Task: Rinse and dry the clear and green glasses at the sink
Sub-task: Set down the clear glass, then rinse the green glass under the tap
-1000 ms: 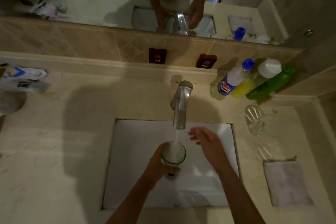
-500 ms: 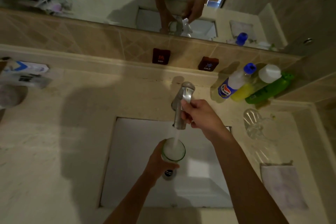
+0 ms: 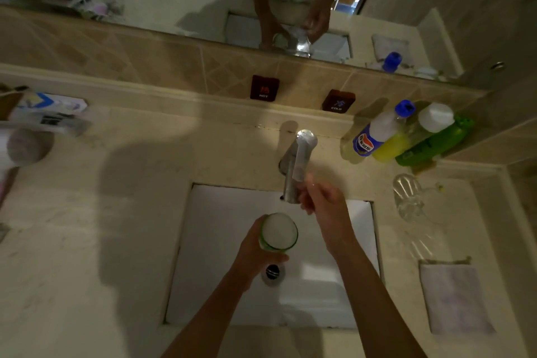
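Note:
My left hand [image 3: 255,253] grips the green glass [image 3: 279,231] upright over the white sink [image 3: 220,241]; the glass is full of cloudy water to its rim. Blurred by motion, my right hand [image 3: 322,206] is just right of the chrome faucet [image 3: 299,166] at its spout tip, with fingers loosely curled and holding nothing. No water stream shows under the spout. The clear glass [image 3: 406,197] sits on the counter right of the sink, apart from both hands.
A white cloth [image 3: 456,296] lies flat on the counter at the right front. Several bottles [image 3: 406,136] lean in the back right corner. The drain [image 3: 271,272] sits below the green glass. Boxes and a roll [image 3: 26,145] are at the far left.
The water stream has stopped. My right hand went from open over the sink to gripping the faucet, and has now slid down off it. The green glass stays under the spout.

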